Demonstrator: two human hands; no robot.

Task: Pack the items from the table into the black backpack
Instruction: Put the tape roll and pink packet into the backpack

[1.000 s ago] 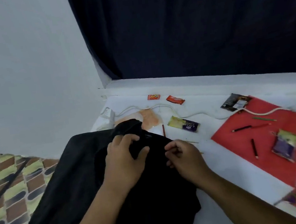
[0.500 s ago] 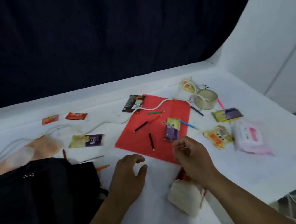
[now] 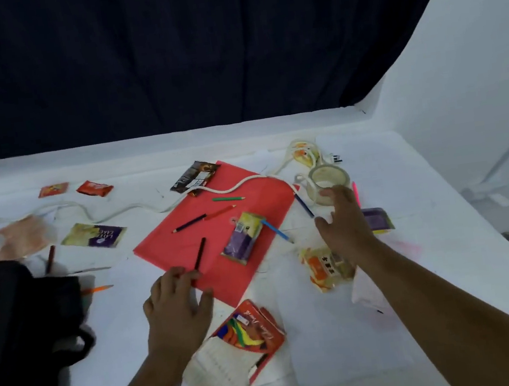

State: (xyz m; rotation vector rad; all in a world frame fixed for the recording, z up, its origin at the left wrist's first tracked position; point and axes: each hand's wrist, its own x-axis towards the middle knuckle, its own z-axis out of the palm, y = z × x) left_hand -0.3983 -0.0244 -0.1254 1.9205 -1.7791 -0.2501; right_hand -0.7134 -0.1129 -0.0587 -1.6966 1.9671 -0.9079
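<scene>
While L hand (image 3: 177, 303) spreads by red folder (image 3: 219, 230), R hand (image 3: 343, 229) reaches, fingers splayed, at tape roll (image 3: 326, 180).

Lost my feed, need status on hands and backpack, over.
Both hands empty: left hand at red folder edge, right hand near tape roll. Black backpack far left. Path clear.

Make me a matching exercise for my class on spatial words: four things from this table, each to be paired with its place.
Things:
1. green pencil
2. black backpack
3. tape roll
4. coloured pencil box

Places:
A. table's left edge
B. just beyond the right hand
C. on the red folder
D. right of the left hand's wrist

Pairs: 1-C, 2-A, 3-B, 4-D
</scene>
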